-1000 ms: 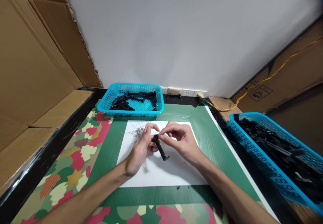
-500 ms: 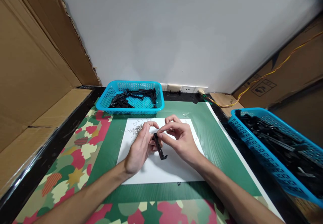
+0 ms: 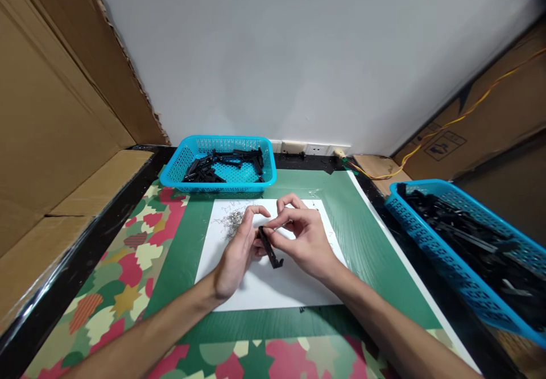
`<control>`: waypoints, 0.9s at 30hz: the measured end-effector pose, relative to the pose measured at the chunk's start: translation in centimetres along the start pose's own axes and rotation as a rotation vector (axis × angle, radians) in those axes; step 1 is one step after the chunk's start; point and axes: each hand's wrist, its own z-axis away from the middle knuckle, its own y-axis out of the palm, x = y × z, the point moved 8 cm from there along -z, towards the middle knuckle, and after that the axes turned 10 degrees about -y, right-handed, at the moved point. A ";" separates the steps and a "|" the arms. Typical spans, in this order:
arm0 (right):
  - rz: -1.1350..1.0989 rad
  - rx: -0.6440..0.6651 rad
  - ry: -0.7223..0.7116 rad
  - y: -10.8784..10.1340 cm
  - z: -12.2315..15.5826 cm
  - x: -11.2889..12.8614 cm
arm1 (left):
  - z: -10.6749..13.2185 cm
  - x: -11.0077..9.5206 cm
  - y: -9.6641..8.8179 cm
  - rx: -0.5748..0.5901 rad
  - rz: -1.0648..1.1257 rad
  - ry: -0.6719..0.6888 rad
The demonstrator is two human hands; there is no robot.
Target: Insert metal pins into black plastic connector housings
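Observation:
A long, narrow black plastic part slants between my hands, its hooked end toward me. My left hand is closed around its far end from the left, with the lower fingers behind it. My right hand pinches thumb and forefinger together at that same far end; whatever tiny thing lies in the pinch is too small to make out. Beneath them is a white sheet. A heap of small thin bent wire pieces lies on it, just beyond my left hand.
A blue basket at the back holds several black parts. Another blue basket at the right is heaped with black parts. Cardboard walls the left side. Sockets and a yellow cable run along the back wall.
The black part has turned slightly in my left hand. My right fingertips stay at its far end with only a small shift.

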 end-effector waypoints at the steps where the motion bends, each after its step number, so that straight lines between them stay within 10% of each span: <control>1: -0.004 0.002 0.001 0.0 0.0 0.0 | 0.0 0.0 -0.1 -0.010 -0.025 0.007; 12: 0.050 0.100 -0.014 0.3 0.1 0.1 | -0.3 0.7 0.0 -0.011 -0.170 0.025; 27: 0.487 0.408 -0.473 1.4 0.7 2.6 | -0.2 0.3 0.9 0.051 0.006 -0.017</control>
